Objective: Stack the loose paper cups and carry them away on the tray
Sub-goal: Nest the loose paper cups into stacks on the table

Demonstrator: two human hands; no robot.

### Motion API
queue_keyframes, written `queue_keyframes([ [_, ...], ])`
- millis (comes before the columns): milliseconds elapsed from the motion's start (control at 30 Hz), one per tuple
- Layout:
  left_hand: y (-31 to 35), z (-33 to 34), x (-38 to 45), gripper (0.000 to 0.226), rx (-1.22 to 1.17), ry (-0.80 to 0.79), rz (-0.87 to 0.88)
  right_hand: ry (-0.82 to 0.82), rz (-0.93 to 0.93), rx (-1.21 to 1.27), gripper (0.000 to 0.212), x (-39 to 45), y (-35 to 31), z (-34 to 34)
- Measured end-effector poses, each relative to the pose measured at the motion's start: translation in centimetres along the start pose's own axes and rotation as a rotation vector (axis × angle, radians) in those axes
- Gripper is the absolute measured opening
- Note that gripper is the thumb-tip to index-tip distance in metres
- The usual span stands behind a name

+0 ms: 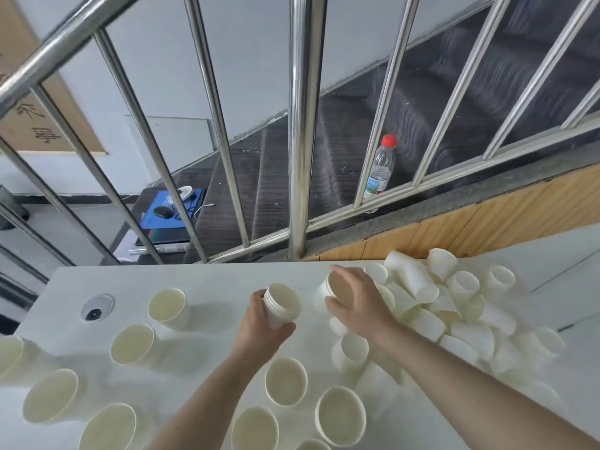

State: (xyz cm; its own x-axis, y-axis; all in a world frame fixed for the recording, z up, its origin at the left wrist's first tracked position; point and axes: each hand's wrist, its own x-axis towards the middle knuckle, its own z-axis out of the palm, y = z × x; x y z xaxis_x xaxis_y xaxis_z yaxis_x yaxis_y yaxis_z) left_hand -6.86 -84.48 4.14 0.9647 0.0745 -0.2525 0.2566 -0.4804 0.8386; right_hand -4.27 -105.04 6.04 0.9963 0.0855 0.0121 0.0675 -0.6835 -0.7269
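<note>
The left hand (259, 323) grips a short stack of paper cups (281, 305); just right of it, the right hand (357, 300) clasps a single paper cup (326, 292) beside the loose pile (448, 306). The water bottle (380, 168) label is unreadable.

**Two hands working cups at the table's far edge**

The left hand (259, 323) is gripping a short stack of nested cups (281, 305), its mouth tilting up and away. Just beside it, the right hand (355, 300) is closing its fingers over a single cup (324, 292) lying on its side, mouth facing the palm. A loose pile of cups (454, 306) is sprawling along the white table (211, 280) toward its far right corner, most of them tipped over. Upright cups (168, 308) are standing apart across the left and near parts of the table. Beyond the far edge, a steel railing (300, 125) is rising, with a plastic bottle (380, 168) standing behind it.
</note>
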Motion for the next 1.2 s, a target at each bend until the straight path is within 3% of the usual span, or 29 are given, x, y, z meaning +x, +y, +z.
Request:
queue_keyframes([
  [67, 0.0, 0.3, 0.2, 0.066, 0.015, -0.011, 0.003, 0.09, 0.079, 0.171, 0.062, 0.4, -1.1, -1.3],
  [167, 0.3, 1.2, 0.3, 0.068, 0.031, -0.03, 0.034, 0.055, 0.16, 0.341, 0.066, 1.0, -2.6, -2.1],
  [367, 1.5, 2.3, 0.2, 0.065, 0.039, -0.048, 0.145, -0.175, 0.086, 0.198, 0.065, 0.3, -3.2, -0.7],
  [633, 1.5, 2.4, -0.6, 0.061, 0.031, -0.085, 0.162, -0.237, 0.096, 0.174, 0.072, -0.8, -2.5, 0.7],
  [700, 1.3, 2.4, -0.7, 0.062, 0.029, -0.081, 0.136, -0.185, 0.14, 0.171, 0.064, -1.2, -1.8, 0.2],
  [800, 0.9, 2.3, -0.7, 0.065, 0.043, -0.082, 0.12, -0.112, 0.098, -0.112, 0.044, -2.2, -0.2, -0.2],
  [933, 0.2, 2.5, -0.7, 0.065, 0.049, -0.059, 0.093, -0.3, 0.027, -0.46, 0.047, -4.1, 1.6, 0.0],
  [1067, -0.5, 2.5, -0.8, 0.065, 0.044, -0.037, 0.054, -0.48, 0.059, -0.604, 0.054, -5.1, 2.6, 1.0],
  [1200, -0.8, 2.5, -1.1, 0.066, 0.048, -0.067, 0.052, -0.519, 0.083, -0.599, 0.052, -5.2, 3.4, 1.6],
])
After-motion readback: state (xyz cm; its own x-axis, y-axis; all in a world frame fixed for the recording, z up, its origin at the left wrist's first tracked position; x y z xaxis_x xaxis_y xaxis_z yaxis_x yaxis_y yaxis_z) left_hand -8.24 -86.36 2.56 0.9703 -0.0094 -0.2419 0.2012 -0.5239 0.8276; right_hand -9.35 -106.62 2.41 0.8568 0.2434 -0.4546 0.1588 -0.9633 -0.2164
